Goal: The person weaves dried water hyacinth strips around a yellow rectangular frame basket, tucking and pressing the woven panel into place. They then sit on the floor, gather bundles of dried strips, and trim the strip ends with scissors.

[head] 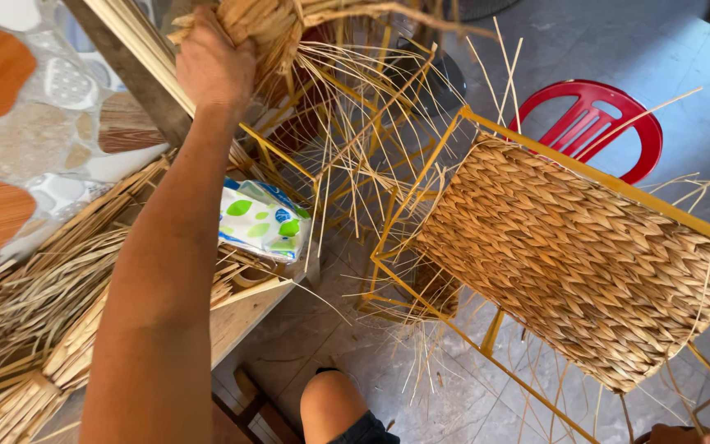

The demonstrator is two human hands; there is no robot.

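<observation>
The left hand (211, 66) grips a straw bundle (269, 29); the right hand (688, 433), barely visible, probably holds the woven frame (585, 247); next, pull strands free.

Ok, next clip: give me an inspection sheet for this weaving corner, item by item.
Surface: grey tiled floor; wooden bench at left carries material.
Job's things: yellow metal frame tilted, bearing a woven panel with loose strand ends sticking out; bundle of dried fibre at top.
Clutter: flat dried strips heaped on the bench; white packet with green leaf print; more yellow frames behind.
Grippers: left hand raised, gripping the fibre bundle; right hand barely visible at the bottom right edge, grip unclear.
Cables: nothing seen.
Surroundings: red plastic chair; patterned wall; person's knee.
</observation>
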